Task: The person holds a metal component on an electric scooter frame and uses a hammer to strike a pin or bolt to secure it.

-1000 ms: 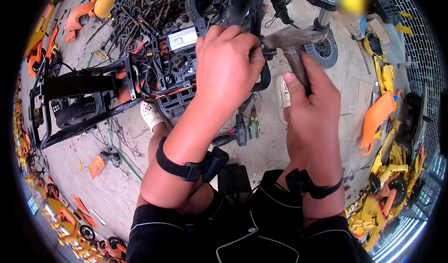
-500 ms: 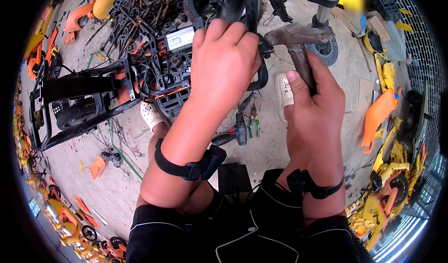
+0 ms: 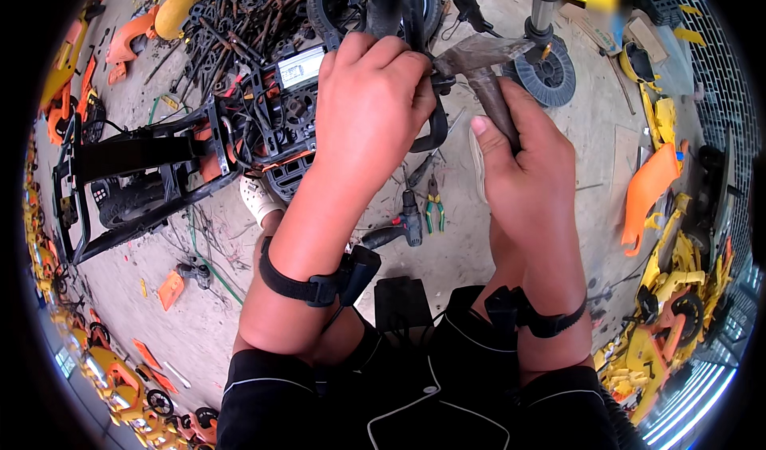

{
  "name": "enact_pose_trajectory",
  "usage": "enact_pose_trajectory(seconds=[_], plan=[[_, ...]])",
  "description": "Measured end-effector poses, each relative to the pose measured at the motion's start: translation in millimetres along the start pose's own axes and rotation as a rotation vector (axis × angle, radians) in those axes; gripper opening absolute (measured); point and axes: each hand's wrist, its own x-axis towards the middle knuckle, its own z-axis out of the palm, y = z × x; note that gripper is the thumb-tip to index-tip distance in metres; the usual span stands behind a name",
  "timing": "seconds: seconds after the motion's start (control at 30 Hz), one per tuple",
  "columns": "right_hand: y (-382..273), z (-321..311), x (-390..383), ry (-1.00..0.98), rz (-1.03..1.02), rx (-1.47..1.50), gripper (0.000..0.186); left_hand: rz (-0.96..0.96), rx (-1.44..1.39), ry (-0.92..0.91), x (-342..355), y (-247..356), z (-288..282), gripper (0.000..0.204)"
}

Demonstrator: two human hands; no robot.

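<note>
My right hand (image 3: 531, 151) is wrapped round the handle of a worn, brownish hammer (image 3: 493, 103). The hammer's head lies close beside my left fist, by a dark rounded end that sticks out there; whether they touch, I cannot tell. Fingers curled, my left hand (image 3: 371, 91) is closed at the black tubes of a vehicle frame (image 3: 140, 151). What it grips is hidden behind the knuckles. Left of the fist, a box with a white label (image 3: 302, 67) sits among the frame's parts and cables.
On the concrete floor below my hands lie a cordless drill (image 3: 408, 220) and green-handled pliers (image 3: 433, 207). A small wheel (image 3: 550, 75) stands beyond the hammer. Rusty metal parts (image 3: 239, 19) are heaped at the far left. Orange (image 3: 650, 195) and yellow panels line the right side.
The hammer and my right hand have shifted left, nearer my left fist. My left hand stays closed and sits slightly further left, as does the frame in view.
</note>
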Motion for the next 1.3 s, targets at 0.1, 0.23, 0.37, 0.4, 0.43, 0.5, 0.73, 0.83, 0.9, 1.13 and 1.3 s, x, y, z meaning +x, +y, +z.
enact_pose_trajectory(seconds=[0.1,0.23,0.37,0.4,0.43,0.5,0.73,0.83,0.9,1.13,1.3], plan=[[4,1,0,0.011,-0.032,0.006,0.035,-0.008,-0.085,0.046,0,-4,6,0.01],[1,0,0,-0.008,0.021,0.045,0.035,-0.013,-0.106,0.014,0,-4,6,0.01],[0,1,-3,0.015,0.09,0.052,0.041,0.002,-0.103,0.017,0,-4,8,0.01],[1,2,-4,0.039,0.051,0.037,0.041,0.007,-0.104,0.023,0,-5,8,0.01],[3,4,-4,0.057,-0.005,0.005,0.041,0.002,-0.097,0.019,0,-5,9,0.01],[12,11,-4,0.092,-0.134,-0.078,0.04,-0.005,-0.084,0.014,0,-4,10,0.01],[6,10,-5,0.021,0.087,0.095,0.036,-0.014,-0.066,0.004,0,-3,9,0.009],[-3,7,-5,0.069,0.176,0.177,0.036,-0.004,-0.056,0.006,-2,-3,9,0.01],[-4,7,-4,0.095,0.15,0.171,0.036,0.005,-0.051,0.008,0,-2,7,0.015],[-2,6,-2,-0.004,0.025,-0.079,0.039,-0.002,-0.052,0.0,0,-3,10,0.009],[2,6,-3,0.01,0.115,0.092,0.037,0.001,-0.059,0.008,-1,-3,9,0.008]])
